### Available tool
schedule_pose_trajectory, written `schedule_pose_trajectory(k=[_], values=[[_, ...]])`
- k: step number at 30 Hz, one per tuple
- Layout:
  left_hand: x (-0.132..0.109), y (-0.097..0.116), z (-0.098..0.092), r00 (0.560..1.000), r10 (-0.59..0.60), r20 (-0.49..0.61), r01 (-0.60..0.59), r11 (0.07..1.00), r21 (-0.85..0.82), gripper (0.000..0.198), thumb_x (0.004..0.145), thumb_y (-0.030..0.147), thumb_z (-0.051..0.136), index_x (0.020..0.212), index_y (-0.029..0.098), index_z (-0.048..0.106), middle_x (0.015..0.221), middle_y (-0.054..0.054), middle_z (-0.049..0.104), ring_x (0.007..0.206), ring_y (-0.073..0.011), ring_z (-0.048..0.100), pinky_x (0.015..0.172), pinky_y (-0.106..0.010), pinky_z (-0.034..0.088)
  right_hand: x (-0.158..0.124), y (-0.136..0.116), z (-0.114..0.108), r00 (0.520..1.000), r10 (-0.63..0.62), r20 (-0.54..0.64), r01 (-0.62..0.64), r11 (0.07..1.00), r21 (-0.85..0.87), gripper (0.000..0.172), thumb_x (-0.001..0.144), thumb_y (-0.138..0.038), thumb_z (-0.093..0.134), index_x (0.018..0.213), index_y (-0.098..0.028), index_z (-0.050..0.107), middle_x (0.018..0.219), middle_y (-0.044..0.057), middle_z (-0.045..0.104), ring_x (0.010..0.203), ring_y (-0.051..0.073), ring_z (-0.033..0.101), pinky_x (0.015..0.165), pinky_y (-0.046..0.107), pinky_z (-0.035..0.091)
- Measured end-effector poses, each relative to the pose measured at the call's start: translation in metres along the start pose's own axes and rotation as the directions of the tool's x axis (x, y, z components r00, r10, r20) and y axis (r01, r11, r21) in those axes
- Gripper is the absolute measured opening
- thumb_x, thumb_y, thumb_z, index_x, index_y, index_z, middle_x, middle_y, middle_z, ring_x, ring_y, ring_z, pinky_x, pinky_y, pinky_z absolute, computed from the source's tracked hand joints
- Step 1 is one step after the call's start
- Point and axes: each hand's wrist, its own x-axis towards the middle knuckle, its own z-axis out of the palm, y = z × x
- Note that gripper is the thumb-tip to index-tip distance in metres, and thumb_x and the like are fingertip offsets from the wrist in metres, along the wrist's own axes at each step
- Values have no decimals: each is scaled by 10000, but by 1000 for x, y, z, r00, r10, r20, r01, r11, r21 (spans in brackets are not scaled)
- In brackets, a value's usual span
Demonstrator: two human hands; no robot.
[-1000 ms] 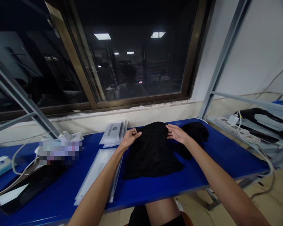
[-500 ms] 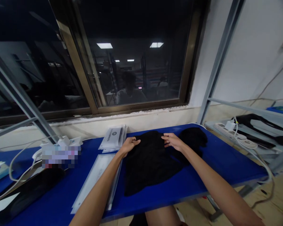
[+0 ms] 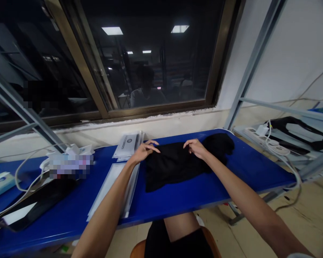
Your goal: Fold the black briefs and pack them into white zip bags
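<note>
A black garment lies folded flat on the blue table. My left hand rests at its far left corner, fingers curled and pinching the cloth edge. My right hand grips the far edge of the garment on the right. A second heap of black cloth lies just beyond my right hand.
A stack of clear packing bags sits by the wall, and more flat bags lie left of the garment. A dark tablet, cables and a box are at the left. A power strip and metal frame stand at the right.
The garment's far part has been folded down, so it now lies shorter and flatter. Both hands stayed at its far edge and moved slightly apart.
</note>
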Motion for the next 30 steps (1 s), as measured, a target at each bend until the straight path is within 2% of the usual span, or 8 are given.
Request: schedule_pose_trajectory(k=[3, 7, 10, 13, 17, 21, 26, 30], values=[[-2, -4, 0, 995, -6, 98, -6, 992, 128, 213, 849, 295, 666, 942, 198, 831, 1200, -105, 724, 1095, -252, 671, 941, -377, 528, 0, 3, 2, 998, -52, 34, 56, 992, -114, 177, 686, -249, 568, 651, -144, 706, 609, 58, 677, 487, 134, 561, 457, 235, 444], [0, -15, 6, 998, -4, 66, -19, 940, 340, 365, 930, 336, 611, 1236, 187, 742, 1145, -111, 735, 1057, -249, 669, 986, -428, 523, -2, -3, 1, 980, -197, 14, 194, 943, -269, 316, 801, -277, 472, 823, -148, 760, 954, 128, 772, 817, 223, 704, 652, 321, 573], [-1, -11, 15, 999, 36, 25, -44, 865, 499, 377, 924, 309, 637, 1256, 153, 724, 1295, -163, 662, 1247, -322, 570, 1143, -558, 384, -9, -13, 8, 943, -332, 11, 304, 850, -429, 308, 806, -194, 490, 911, -175, 779, 1129, 124, 751, 1064, 262, 688, 906, 431, 574], [-8, 0, 30, 994, 81, 76, -110, 805, 584, 364, 964, 307, 592, 1277, 164, 711, 1408, -155, 602, 1423, -329, 419, 1228, -560, 257, -25, -23, 20, 896, -418, 149, 428, 727, -538, 342, 829, -124, 487, 934, -223, 797, 1196, 72, 744, 1169, 242, 664, 1091, 449, 483], [-29, 9, 55, 947, -35, 319, -204, 702, 682, 719, 919, 571, 630, 1481, 132, 534, 1601, -180, 422, 1553, -351, 229, 1265, -544, 181, -59, -27, 15, 830, -305, 467, 554, 553, -622, 322, 847, -194, 647, 1121, -272, 796, 1323, 50, 707, 1240, 284, 656, 1115, 452, 475], [-48, 11, 64, 873, -253, 416, -185, 620, 763, 965, 936, 762, 400, 1628, 111, 232, 1701, -180, 116, 1584, -378, 23, 1255, -607, 81, -94, -27, -17, 765, -88, 637, 630, 302, -715, 439, 980, -333, 581, 1415, -297, 629, 1550, 65, 503, 1408, 296, 517, 1182, 484, 402], [-26, 11, 44, 941, -111, 321, -141, 732, 667, 593, 1003, 615, 420, 1423, 233, 590, 1506, -105, 563, 1445, -301, 447, 1202, -472, 314, -88, -50, -30, 824, -206, 528, 566, 254, -785, 313, 1021, -374, 520, 1132, -265, 791, 1198, 64, 763, 1156, 285, 701, 1103, 453, 471], [19, -4, 25, 971, -123, 207, -53, 727, 684, 356, 947, 440, 590, 1109, 154, 727, 1123, -140, 750, 1155, -301, 650, 1048, -420, 460, -22, -68, -5, 859, -196, 473, 512, 347, -786, 376, 995, -231, 531, 1347, -221, 662, 1342, 85, 690, 1223, 233, 656, 1039, 354, 498]])
